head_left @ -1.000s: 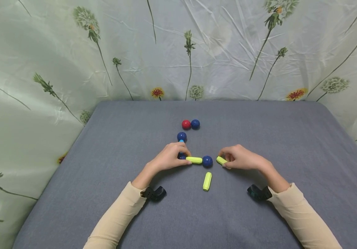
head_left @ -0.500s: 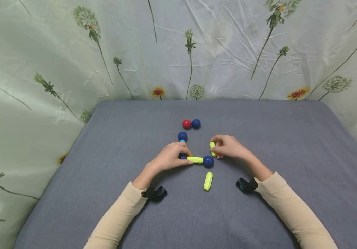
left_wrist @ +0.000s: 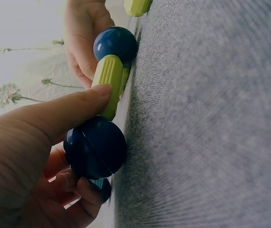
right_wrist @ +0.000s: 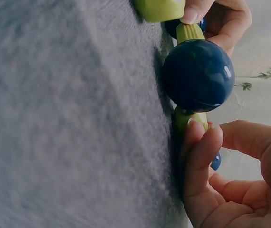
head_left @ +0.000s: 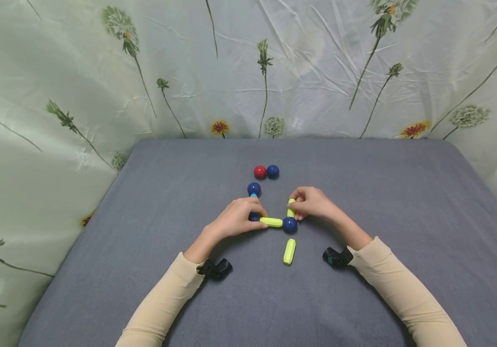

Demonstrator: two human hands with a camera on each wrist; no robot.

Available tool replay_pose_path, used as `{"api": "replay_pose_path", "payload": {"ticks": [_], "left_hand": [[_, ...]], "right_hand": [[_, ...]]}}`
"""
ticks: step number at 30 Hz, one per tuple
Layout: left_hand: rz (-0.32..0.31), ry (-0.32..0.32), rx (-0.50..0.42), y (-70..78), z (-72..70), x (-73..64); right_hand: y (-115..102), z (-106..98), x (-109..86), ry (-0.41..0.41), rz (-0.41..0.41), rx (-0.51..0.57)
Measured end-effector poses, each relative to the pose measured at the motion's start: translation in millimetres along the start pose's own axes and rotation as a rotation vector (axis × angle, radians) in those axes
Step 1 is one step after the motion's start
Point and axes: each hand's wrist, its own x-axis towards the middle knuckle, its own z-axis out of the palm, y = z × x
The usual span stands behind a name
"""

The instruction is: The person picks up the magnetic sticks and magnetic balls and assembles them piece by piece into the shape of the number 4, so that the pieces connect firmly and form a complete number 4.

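My left hand (head_left: 237, 218) pinches a yellow-green ribbed rod (head_left: 274, 222) that joins two dark blue balls. One of these, the near-left ball (left_wrist: 100, 147), sits by my left fingers; the corner ball (head_left: 290, 225) is at the rod's right end. My right hand (head_left: 313, 202) pinches a second yellow-green rod (head_left: 291, 212), its near end against the corner ball. Whether it is fixed there I cannot tell. A light blue rod (head_left: 254, 195), partly hidden by my left hand, runs back to another dark blue ball (head_left: 254, 188).
A loose yellow-green rod (head_left: 289, 252) lies in front of the corner ball. Behind the joined pieces, a red ball (head_left: 260, 172) and a dark blue ball (head_left: 273, 171) sit side by side. Grey cloth (head_left: 179, 178) covers the table; a flowered curtain (head_left: 317, 86) hangs behind.
My right hand has moved left and back, turning its yellow-green rod and bringing the rod's end to the corner ball. My left hand keeps its hold in the same place.
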Motion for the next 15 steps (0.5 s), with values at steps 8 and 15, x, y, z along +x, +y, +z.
{"api": "replay_pose_path", "payload": {"ticks": [8,15], "left_hand": [[-0.006,-0.006,0.004,-0.7,0.4,0.2],[-0.009,-0.009,0.006,-0.1,0.4,0.5]], "right_hand": [[1.2,-2.5,4.2,-0.023,-0.013,0.069],[11.6,-17.0,13.6,-0.108,-0.043,0.077]]}}
